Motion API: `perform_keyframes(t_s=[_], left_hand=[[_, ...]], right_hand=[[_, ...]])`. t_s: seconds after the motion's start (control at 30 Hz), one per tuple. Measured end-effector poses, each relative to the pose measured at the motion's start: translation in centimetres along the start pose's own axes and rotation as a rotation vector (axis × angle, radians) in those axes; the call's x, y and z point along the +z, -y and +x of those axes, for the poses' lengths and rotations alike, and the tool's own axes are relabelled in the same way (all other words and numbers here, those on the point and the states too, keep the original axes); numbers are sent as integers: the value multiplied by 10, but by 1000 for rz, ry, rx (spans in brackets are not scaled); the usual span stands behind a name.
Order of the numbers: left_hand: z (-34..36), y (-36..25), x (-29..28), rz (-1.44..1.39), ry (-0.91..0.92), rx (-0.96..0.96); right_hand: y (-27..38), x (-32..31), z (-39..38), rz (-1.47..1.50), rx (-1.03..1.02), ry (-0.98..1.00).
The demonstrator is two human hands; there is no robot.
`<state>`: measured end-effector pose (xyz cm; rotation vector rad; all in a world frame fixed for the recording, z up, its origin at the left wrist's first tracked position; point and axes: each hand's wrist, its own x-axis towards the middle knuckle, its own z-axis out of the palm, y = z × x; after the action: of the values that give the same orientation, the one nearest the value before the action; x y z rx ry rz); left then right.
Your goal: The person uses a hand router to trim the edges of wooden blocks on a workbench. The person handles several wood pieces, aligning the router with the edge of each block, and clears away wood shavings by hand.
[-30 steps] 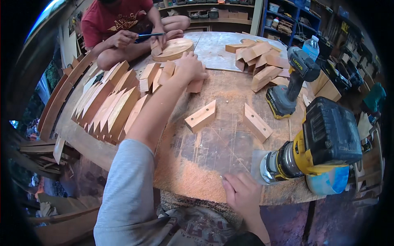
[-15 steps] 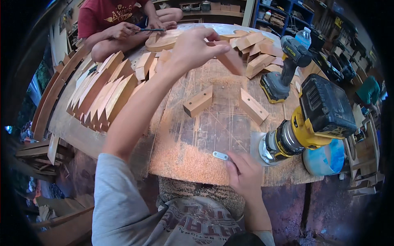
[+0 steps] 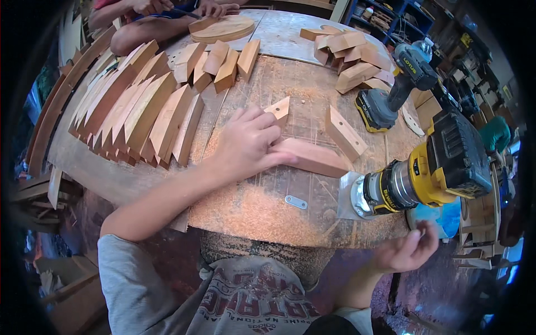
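My left hand (image 3: 251, 139) grips one end of a wooden block (image 3: 315, 156) with an angled end, which lies low over the bench top. Just behind that hand, a wooden block with a drilled hole (image 3: 279, 108) is partly covered. To the right leans another slanted block with two holes (image 3: 346, 133). A small rounded metal plate with holes (image 3: 296, 201) rests on the sawdust in front. My right hand (image 3: 407, 249) is off the bench's front right edge, fingers curled and thumb pressed to them; anything inside is too small to make out.
A yellow-and-black cordless trim router (image 3: 410, 181) lies right, beside a blue round container (image 3: 446, 212). Behind it stands a cordless drill (image 3: 399, 84). Rows of cut wooden blocks (image 3: 134, 106) fill the left; more are piled (image 3: 354, 56) at the back. Another person's hands (image 3: 212, 10) work opposite.
My left hand has brought the wooden block from the far side down to the bench middle. My right hand has left the metal plate and moved right, off the bench edge.
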<state>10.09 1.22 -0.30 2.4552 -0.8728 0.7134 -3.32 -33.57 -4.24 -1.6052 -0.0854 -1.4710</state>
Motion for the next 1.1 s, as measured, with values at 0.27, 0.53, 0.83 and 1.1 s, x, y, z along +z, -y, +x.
perform_keyframes(t_s=[0.27,0.53,0.83,1.1], left_hand=[[12,4,28,-29,146,176],[27,22,41,37,112,-1],[30,33,47,1,121,31],[29,34,47,-35,127,51]], right_hand=[[-13,16,50,348,396,448],[-2,48,66,179,535,594],[-14,52,59,185,428,544],[0,74,75,223,363,531]])
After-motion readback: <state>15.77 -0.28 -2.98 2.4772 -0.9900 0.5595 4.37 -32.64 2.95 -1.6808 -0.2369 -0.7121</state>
